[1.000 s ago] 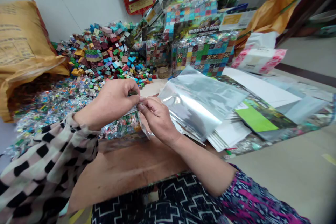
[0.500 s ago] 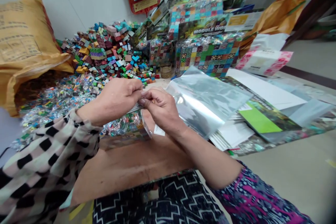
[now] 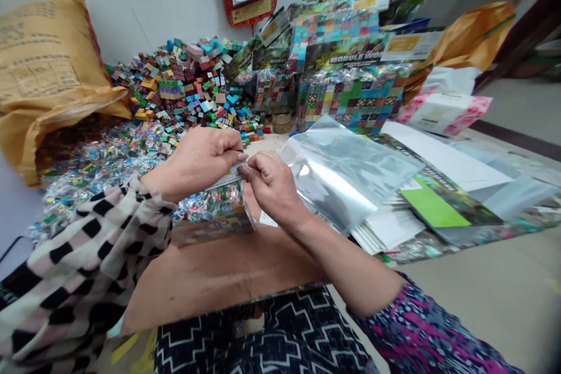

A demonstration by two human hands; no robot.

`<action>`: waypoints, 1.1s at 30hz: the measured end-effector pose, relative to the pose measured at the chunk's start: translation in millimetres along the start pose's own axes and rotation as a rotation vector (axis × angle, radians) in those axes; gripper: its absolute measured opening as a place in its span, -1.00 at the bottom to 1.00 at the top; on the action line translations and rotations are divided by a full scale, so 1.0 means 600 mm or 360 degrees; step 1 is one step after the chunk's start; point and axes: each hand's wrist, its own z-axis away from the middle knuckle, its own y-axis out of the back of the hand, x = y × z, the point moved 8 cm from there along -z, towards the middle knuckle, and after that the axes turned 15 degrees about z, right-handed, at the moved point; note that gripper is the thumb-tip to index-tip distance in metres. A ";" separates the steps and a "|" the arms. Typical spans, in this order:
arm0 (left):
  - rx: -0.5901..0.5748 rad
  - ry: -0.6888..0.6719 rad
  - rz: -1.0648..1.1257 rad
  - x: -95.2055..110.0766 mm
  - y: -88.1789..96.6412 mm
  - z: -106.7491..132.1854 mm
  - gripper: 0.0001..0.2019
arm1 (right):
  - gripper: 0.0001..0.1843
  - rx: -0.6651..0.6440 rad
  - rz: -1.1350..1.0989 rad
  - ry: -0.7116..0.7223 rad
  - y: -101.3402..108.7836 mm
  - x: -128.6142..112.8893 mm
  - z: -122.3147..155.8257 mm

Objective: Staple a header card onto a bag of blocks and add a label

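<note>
A clear plastic bag [image 3: 219, 210] packed with small colourful block pieces and packets sits on the brown board [image 3: 232, 269] in front of me. A pale, flat strip [image 3: 228, 178] shows along its top, just under my fingers. My left hand [image 3: 197, 160] is closed over the bag's top edge, thumb and fingers pinching. Close beside it, my right hand [image 3: 274, 190] is closed too, thumb against bent finger at the same edge. What lies exactly between the fingertips is mostly hidden.
Loose coloured blocks [image 3: 175, 82] are heaped behind, with small packets [image 3: 105, 169] at the left beside a yellow sack [image 3: 52, 58]. Clear sleeves [image 3: 350, 163], white cards [image 3: 390, 225] and a tissue pack [image 3: 451, 111] lie right. Filled "MODULE WORLD" bags [image 3: 350, 93] stand at the back.
My fingertips have drawn slightly apart, with a small gap between my two hands now. The bag stays in the same place; the view has shifted a little.
</note>
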 end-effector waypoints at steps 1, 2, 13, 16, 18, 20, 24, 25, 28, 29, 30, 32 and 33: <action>0.0024 -0.0008 -0.0037 -0.001 -0.001 0.002 -0.79 | -0.72 0.0008 0.0008 0.0004 0.001 0.000 0.001; 0.0037 -0.0021 -0.0074 -0.003 -0.002 0.004 -0.78 | -0.71 0.0003 0.0004 0.0005 0.001 0.000 0.003; 0.1024 -0.0105 0.0219 -0.075 0.115 0.175 -0.62 | -0.66 -0.0324 -0.0340 -0.0261 -0.043 0.009 0.007; 0.1643 0.0069 0.0469 -0.153 0.113 0.290 -0.55 | -0.62 -0.0253 -0.0398 -0.0349 -0.048 0.016 0.010; 0.1894 0.0199 0.0759 -0.211 0.081 0.351 -0.48 | -0.69 -0.0299 -0.0625 -0.0421 -0.059 0.016 0.019; 0.1920 0.0421 0.1206 -0.270 0.028 0.382 -0.36 | -0.60 -0.0416 -0.0947 -0.0529 -0.076 0.013 0.033; 0.1636 0.0587 0.1915 -0.318 -0.066 0.369 -0.18 | -0.16 -0.0603 -0.1088 -0.0654 -0.102 0.011 0.061; 0.1564 0.0579 0.2024 -0.319 -0.079 0.359 -0.23 | -0.13 -0.0627 -0.1006 -0.0652 -0.106 0.014 0.065; 0.1492 0.0595 0.2189 -0.320 -0.101 0.336 -0.50 | -0.14 -0.0669 -0.0812 -0.0638 -0.116 0.023 0.068; 0.1502 0.0611 0.2209 -0.321 -0.104 0.332 -0.56 | -0.17 -0.0684 -0.0807 -0.0635 -0.119 0.023 0.069; 0.1513 0.0624 0.2221 -0.322 -0.107 0.330 -0.59 | -0.20 -0.0693 -0.0820 -0.0630 -0.123 0.023 0.068; 0.1525 0.0635 0.2244 -0.323 -0.111 0.328 -0.60 | -0.28 -0.0673 -0.0861 -0.0619 -0.126 0.019 0.067; 0.1527 0.0640 0.2255 -0.323 -0.113 0.328 -0.60 | -0.31 -0.0648 -0.0885 -0.0621 -0.127 0.017 0.067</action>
